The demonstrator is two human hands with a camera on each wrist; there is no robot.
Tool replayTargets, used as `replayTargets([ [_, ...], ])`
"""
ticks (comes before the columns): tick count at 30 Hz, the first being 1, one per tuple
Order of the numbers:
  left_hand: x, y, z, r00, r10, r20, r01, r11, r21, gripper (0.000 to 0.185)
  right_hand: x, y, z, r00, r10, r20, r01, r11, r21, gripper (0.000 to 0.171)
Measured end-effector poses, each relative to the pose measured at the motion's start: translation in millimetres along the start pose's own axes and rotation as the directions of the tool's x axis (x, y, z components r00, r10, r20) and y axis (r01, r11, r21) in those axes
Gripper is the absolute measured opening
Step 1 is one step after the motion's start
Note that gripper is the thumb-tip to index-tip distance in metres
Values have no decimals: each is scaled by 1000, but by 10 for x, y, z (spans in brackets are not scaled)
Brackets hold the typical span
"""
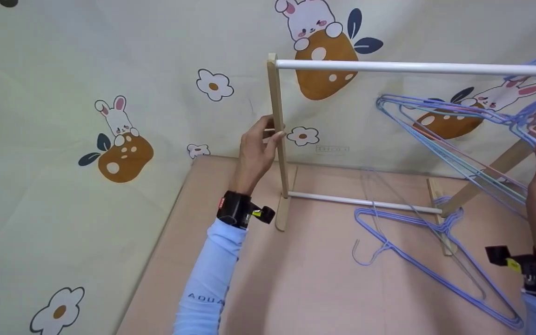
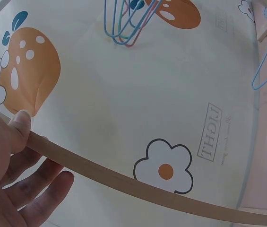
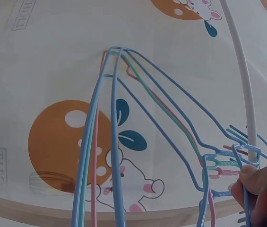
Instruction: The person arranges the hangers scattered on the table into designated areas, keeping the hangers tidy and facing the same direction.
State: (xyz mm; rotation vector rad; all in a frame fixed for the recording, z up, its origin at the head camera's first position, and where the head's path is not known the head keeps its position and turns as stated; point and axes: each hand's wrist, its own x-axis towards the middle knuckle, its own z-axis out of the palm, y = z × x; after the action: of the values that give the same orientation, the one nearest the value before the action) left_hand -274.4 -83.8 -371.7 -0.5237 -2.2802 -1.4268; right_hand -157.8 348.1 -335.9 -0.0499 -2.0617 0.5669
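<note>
A small rack has a white top rail (image 1: 389, 67) between two wooden posts. My left hand (image 1: 255, 151) pinches the left wooden post (image 1: 274, 93) partway up, thumb on one side and fingers on the other, as the left wrist view also shows. Blue, green and pink wire hangers (image 3: 114, 99) hang bunched from the rail's right end. At that end my right hand (image 3: 261, 189) holds a blue hanger (image 3: 246, 208) by its wire, thumb pressed on it. In the head view the right hand is partly cut off by the frame edge.
Several blue hangers (image 1: 417, 264) lie on the pinkish tabletop (image 1: 324, 288), overlapped by a grey hanger (image 1: 463, 265). A white lower rail (image 1: 333, 199) joins the rack's feet. Behind stands a cream wall covering (image 1: 165, 56) printed with rabbits and flowers.
</note>
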Motion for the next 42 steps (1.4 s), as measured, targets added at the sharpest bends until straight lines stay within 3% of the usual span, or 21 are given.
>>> replayTargets([
  [5, -2, 0, -3, 1000, 2, -2, -2, 1000, 6, 30, -28, 4, 36, 999, -42, 7, 42, 999, 10, 29],
  [18, 8, -3, -16, 999, 47, 6, -48, 999, 20, 31, -64, 27, 80, 1000, 6, 8, -6, 1000, 12, 27],
  [36, 8, 1, -6, 1000, 13, 6, -13, 1000, 16, 29, -185, 25, 23, 995, 51, 91, -47, 997, -55, 32],
  [42, 8, -10, -2, 1000, 28, -1, -28, 1000, 3, 29, -213, 14, 32, 997, 23, 75, -16, 996, -92, 30],
])
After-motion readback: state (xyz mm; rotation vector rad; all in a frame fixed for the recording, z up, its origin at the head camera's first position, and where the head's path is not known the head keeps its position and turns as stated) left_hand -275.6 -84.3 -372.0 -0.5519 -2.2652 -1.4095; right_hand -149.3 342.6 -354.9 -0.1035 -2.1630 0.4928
